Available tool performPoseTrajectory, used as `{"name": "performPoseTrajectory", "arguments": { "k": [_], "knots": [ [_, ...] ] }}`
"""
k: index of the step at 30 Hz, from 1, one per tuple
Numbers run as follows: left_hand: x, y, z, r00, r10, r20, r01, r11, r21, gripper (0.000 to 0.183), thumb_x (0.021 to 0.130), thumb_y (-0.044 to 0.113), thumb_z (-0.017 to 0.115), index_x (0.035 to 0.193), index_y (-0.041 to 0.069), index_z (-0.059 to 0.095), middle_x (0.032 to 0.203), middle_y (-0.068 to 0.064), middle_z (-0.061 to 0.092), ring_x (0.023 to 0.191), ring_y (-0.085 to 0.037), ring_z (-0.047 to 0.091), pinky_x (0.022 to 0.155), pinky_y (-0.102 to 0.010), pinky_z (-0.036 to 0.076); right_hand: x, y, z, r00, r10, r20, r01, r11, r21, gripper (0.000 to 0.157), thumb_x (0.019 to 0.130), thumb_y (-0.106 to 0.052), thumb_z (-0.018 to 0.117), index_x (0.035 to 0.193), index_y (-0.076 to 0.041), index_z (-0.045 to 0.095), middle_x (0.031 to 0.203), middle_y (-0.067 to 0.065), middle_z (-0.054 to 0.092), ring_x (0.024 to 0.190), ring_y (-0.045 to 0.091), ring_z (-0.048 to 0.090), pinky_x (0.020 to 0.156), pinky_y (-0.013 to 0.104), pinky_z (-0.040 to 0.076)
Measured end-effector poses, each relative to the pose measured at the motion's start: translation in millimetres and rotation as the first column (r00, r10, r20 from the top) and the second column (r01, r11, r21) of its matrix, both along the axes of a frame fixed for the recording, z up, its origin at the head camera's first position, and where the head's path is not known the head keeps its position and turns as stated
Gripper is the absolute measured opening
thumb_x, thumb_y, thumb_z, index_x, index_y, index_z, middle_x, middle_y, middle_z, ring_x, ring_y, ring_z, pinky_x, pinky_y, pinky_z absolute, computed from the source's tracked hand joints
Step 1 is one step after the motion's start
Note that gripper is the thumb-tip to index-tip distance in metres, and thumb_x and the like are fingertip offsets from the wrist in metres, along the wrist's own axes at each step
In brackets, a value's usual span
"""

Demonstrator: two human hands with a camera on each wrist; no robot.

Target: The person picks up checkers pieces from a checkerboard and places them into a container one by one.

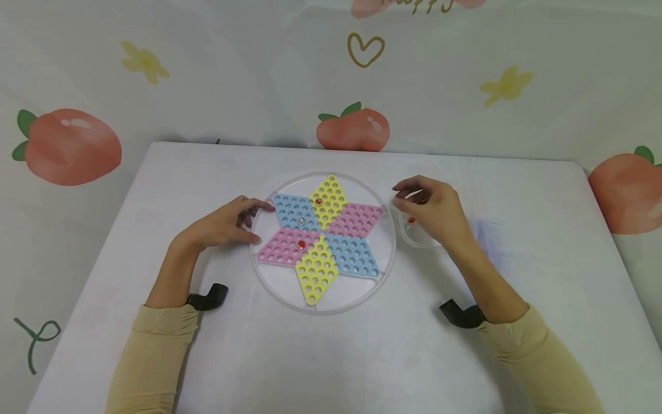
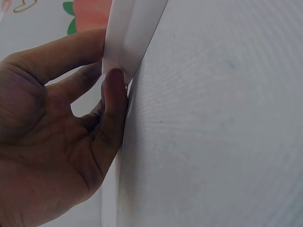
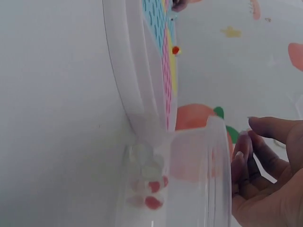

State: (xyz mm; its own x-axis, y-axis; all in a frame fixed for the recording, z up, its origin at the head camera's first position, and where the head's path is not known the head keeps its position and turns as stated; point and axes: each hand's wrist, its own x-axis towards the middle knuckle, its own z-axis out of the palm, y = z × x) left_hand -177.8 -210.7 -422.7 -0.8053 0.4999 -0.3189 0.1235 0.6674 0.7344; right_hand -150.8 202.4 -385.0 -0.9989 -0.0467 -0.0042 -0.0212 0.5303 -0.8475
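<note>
A round clear-rimmed Chinese checkers board (image 1: 357, 293) bears a six-pointed star in yellow, blue and pink, with rows of holes. On it sit a red-and-clear marble (image 1: 318, 202), a clear marble (image 1: 302, 221) and a red marble (image 1: 301, 245). My left hand (image 1: 222, 221) rests its thumb and forefinger against the board's left rim. Above a clear plastic container (image 1: 414, 241) beside the board's right edge hovers my right hand (image 1: 434, 207). Its thumb and fingertips come close together; I see nothing between them. Inside the container, red marbles (image 3: 153, 203) and clear ones show through the wall.
The white tabletop (image 1: 320, 362) extends around the board, with a purplish smudge (image 1: 488, 241) right of the container. Behind the table hangs a white cloth (image 1: 248, 86) printed with peaches and flowers. Black wrist-worn pieces (image 1: 209, 298) jut inward from both wrists.
</note>
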Motion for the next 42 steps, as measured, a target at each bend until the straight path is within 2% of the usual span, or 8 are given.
{"name": "performPoseTrajectory", "arguments": {
  "k": [6,13,23,29,34,42],
  "knots": [
    [-0.7,-1.8,-2.2,1.000,0.000,-0.008,0.000,1.000,-0.014,0.065,0.081,0.009,0.081,0.139,0.014,0.053,0.112,-0.013,0.044,0.101,-0.026,0.046,0.087,-0.038,0.043,5.4,-14.9,1.7,0.996,0.080,-0.028,-0.081,0.997,-0.012,0.021,0.087,-0.015,0.074,0.107,-0.009,0.072,0.097,0.003,0.069,0.080,0.015,0.066,0.070,0.021,0.049],
    [-1.4,-1.9,-3.9,1.000,0.003,-0.010,-0.003,1.000,-0.004,0.061,0.080,0.011,0.082,0.135,0.013,0.056,0.112,-0.013,0.044,0.101,-0.026,0.045,0.087,-0.037,0.043,12.8,-33.9,0.7,0.983,0.179,-0.051,-0.182,0.982,-0.059,0.021,0.086,-0.005,0.072,0.106,-0.005,0.072,0.097,0.006,0.070,0.083,0.017,0.066,0.075,0.024,0.052],
    [-0.8,0.8,-1.1,1.000,0.018,0.009,-0.018,1.000,0.006,0.058,0.079,0.011,0.083,0.131,0.009,0.057,0.113,-0.013,0.044,0.102,-0.026,0.045,0.087,-0.040,0.041,17.2,-61.4,-8.4,0.965,0.260,-0.030,-0.261,0.964,-0.045,0.022,0.085,-0.010,0.078,0.106,-0.011,0.072,0.095,-0.002,0.071,0.080,0.014,0.065,0.076,0.029,0.053],
    [-0.9,0.6,-0.6,0.999,0.029,0.027,-0.029,1.000,0.008,0.059,0.078,0.011,0.083,0.131,0.009,0.056,0.114,-0.013,0.043,0.103,-0.026,0.045,0.086,-0.040,0.041,17.6,-77.4,-16.4,0.949,0.312,-0.048,-0.315,0.945,-0.090,0.022,0.084,-0.012,0.080,0.104,-0.009,0.072,0.093,-0.003,0.071,0.079,0.013,0.065,0.074,0.029,0.054],
    [-0.9,0.9,0.6,0.999,0.028,0.031,-0.028,1.000,0.010,0.058,0.079,0.011,0.083,0.130,0.009,0.056,0.115,-0.014,0.043,0.103,-0.026,0.045,0.087,-0.041,0.041,17.3,-90.7,-23.2,0.935,0.350,-0.053,-0.353,0.932,-0.084,0.021,0.084,-0.011,0.079,0.104,-0.008,0.072,0.092,-0.003,0.069,0.080,0.012,0.064,0.074,0.028,0.054],
    [-2.3,0.1,0.2,0.999,0.028,0.037,-0.028,1.000,0.007,0.058,0.079,0.011,0.083,0.131,0.008,0.056,0.115,-0.014,0.043,0.103,-0.026,0.045,0.087,-0.041,0.041,16.7,-105.6,-28.4,0.924,0.383,-0.004,-0.383,0.922,-0.059,0.022,0.086,-0.013,0.077,0.107,-0.007,0.072,0.095,-0.002,0.070,0.082,0.012,0.063,0.076,0.027,0.053]
  ]
}}
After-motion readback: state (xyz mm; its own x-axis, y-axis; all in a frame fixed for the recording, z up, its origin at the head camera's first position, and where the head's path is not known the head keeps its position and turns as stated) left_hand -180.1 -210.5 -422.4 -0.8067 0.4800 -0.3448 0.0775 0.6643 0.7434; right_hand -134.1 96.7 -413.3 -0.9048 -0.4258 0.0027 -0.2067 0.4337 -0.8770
